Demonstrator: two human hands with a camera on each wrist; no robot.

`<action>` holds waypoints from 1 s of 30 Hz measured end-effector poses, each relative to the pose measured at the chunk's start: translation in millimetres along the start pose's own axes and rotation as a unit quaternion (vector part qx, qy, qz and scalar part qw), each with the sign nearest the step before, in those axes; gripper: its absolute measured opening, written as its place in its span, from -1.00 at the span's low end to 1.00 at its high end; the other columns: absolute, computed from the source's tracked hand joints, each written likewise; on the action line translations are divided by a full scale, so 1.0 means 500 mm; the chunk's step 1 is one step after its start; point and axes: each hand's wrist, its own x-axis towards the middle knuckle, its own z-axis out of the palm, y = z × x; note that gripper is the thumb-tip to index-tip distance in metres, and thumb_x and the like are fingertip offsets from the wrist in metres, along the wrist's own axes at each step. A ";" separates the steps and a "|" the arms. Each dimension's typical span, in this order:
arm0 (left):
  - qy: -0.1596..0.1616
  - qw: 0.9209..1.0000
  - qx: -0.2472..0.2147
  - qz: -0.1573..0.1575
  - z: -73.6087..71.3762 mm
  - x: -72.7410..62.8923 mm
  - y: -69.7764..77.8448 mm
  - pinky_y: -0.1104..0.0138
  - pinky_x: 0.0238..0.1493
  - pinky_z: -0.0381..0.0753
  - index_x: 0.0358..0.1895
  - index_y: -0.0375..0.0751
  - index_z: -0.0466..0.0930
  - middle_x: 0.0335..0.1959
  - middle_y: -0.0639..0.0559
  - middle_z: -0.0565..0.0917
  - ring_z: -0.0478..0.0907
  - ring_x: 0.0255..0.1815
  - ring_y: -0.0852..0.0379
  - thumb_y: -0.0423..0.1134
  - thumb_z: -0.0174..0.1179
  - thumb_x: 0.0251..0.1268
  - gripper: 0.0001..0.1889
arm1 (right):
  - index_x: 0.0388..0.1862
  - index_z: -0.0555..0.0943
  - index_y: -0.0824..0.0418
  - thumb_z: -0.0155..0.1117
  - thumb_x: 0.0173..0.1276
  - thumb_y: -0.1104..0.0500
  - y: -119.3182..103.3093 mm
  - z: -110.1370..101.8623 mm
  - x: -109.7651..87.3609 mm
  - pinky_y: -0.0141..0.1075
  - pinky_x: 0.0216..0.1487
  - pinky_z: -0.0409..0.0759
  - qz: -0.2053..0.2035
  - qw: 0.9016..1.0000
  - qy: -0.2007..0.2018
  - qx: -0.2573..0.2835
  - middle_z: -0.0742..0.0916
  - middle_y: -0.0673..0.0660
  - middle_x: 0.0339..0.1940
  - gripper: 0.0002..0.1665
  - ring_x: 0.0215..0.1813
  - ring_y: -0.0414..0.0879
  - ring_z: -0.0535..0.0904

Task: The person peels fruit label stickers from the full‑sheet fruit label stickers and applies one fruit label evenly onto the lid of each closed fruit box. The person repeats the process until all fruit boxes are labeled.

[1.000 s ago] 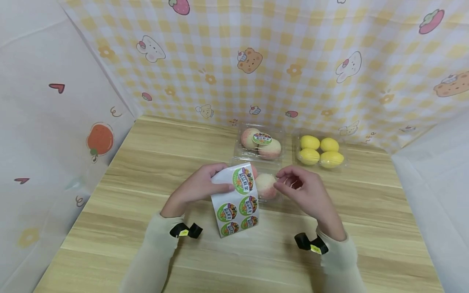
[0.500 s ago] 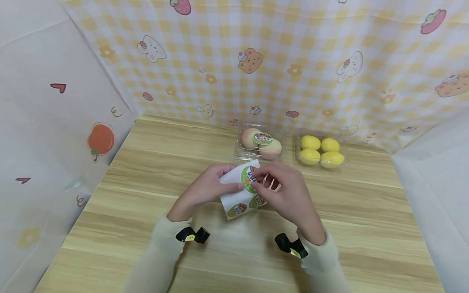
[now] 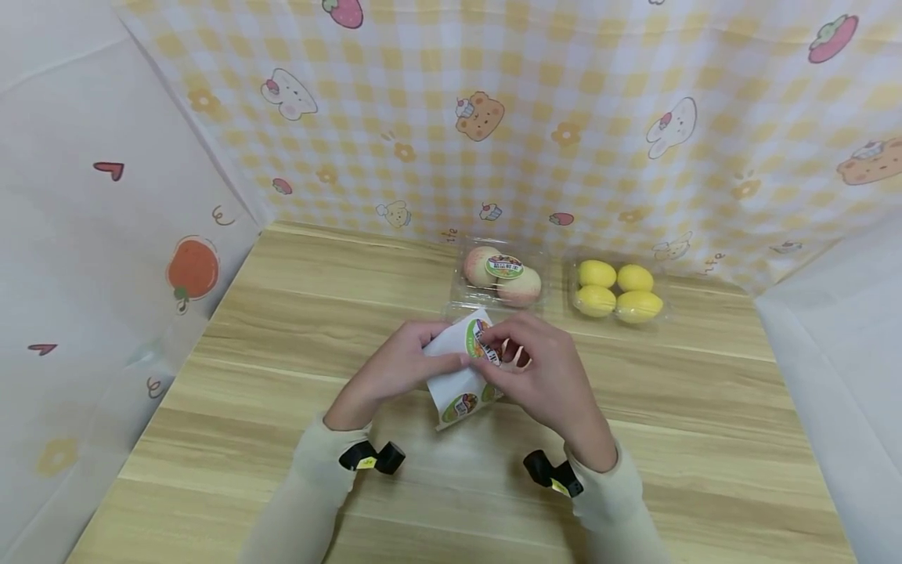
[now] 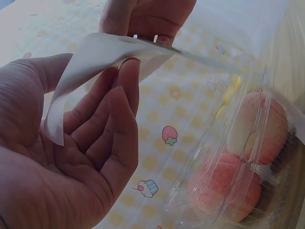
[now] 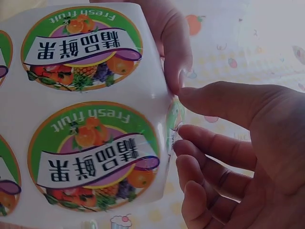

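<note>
My left hand [image 3: 395, 368] grips a white sheet of stickers [image 3: 445, 380], thumb on the printed face and fingers behind, as the left wrist view shows. The sheet bends over those fingers. It bears several oval green fruit stickers [image 5: 95, 155] printed "Fresh fruit". At its upper right part, my right hand [image 3: 550, 368] pinches the edge of one sticker [image 3: 474, 337] between thumb and forefinger; how much of it has lifted is hidden. Beneath the hands stands a clear plastic box [image 4: 209, 195] with two peaches [image 4: 259, 126], mostly covered in the head view.
Behind the hands, another clear box of peaches [image 3: 520, 287] carries a fruit sticker [image 3: 503, 266] on its lid. To its right is a clear box with several lemons [image 3: 596, 301]. A patterned cloth [image 3: 423, 117] hangs along the wooden table's [image 3: 282, 313] back edge.
My right hand has moved left from beside the sheet onto a sticker and now pinches its edge. The left hand has shifted slightly right, and the sheet has tilted and bent.
</note>
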 end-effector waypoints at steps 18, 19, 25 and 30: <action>-0.020 0.998 -0.056 0.013 0.000 -0.002 -0.004 0.30 -0.32 0.79 -0.08 -0.61 0.74 -0.28 -0.18 0.83 0.77 -0.35 0.13 -0.38 0.24 0.56 -0.75 | -0.17 0.87 0.14 0.74 0.26 0.24 0.000 0.000 -0.003 -0.30 -0.38 0.71 -0.015 0.999 -0.011 -0.038 0.77 -0.04 -0.18 -0.80 -0.30 -0.21 0.67; -0.020 0.998 -0.055 0.017 0.000 -0.002 -0.004 0.30 -0.32 0.78 -0.08 -0.61 0.74 -0.28 -0.18 0.83 0.77 -0.34 0.14 -0.38 0.24 0.56 -0.75 | -0.17 0.87 0.14 0.73 0.26 0.25 0.000 0.000 -0.004 -0.30 -0.37 0.71 -0.016 0.999 -0.011 -0.037 0.77 -0.04 -0.18 -0.80 -0.30 -0.21 0.68; -0.030 0.997 -0.061 0.039 0.000 -0.003 -0.004 0.32 -0.30 0.77 -0.10 -0.59 0.77 -0.26 -0.19 0.84 0.78 -0.33 0.13 -0.40 0.22 0.57 -0.77 | -0.19 0.89 0.15 0.72 0.26 0.27 0.000 0.004 -0.003 -0.33 -0.35 0.73 -0.026 0.999 -0.006 -0.026 0.77 -0.03 -0.20 -0.83 -0.29 -0.20 0.69; -0.040 0.996 -0.059 0.050 0.000 -0.002 -0.006 0.29 -0.26 0.77 -0.07 -0.56 0.79 -0.23 -0.20 0.85 0.79 -0.30 0.10 -0.40 0.21 0.60 -0.76 | -0.20 0.91 0.16 0.70 0.26 0.29 0.003 0.006 -0.003 -0.32 -0.40 0.65 -0.044 0.999 0.000 -0.030 0.77 -0.03 -0.22 -0.85 -0.33 -0.18 0.64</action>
